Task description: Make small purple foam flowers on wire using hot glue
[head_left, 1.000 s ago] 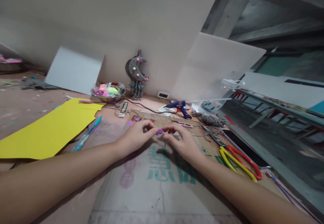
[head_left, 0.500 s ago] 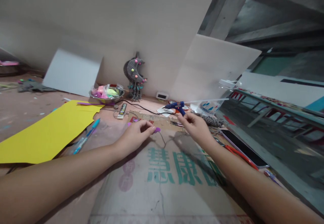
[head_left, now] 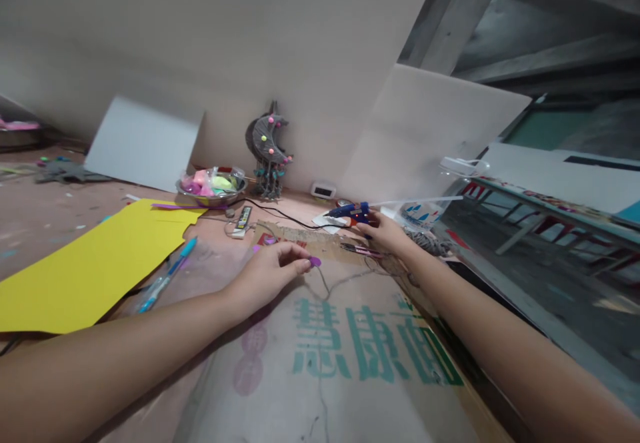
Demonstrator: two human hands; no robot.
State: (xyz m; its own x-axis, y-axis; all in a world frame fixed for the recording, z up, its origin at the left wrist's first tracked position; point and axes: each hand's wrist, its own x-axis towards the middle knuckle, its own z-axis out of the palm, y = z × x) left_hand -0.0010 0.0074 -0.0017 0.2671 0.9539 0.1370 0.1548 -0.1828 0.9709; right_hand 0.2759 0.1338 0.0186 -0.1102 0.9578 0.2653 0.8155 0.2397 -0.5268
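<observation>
The left hand (head_left: 267,273) pinches a small purple piece (head_left: 315,262). The right hand (head_left: 389,233) curves at the blue glue gun (head_left: 347,210), its grip unclear.

Dim, even indoor light, with soft shadows and a wide, bowed view.
The light is diffuse, its source out of frame; the board (head_left: 300,63) runs from dull grey at upper left to paler low down; the beams (head_left: 453,19) at upper right sink into gloom; soft shade lies under the left forearm (head_left: 165,343); the cardboard (head_left: 395,413) has a faint pale sheen; the yellow card (head_left: 110,256) stays vivid; a tiny red glow shows on the glue gun (head_left: 347,211); fine detail is soft, the yarn (head_left: 431,243) smeary; both forearms look stretched towards the edges.
</observation>
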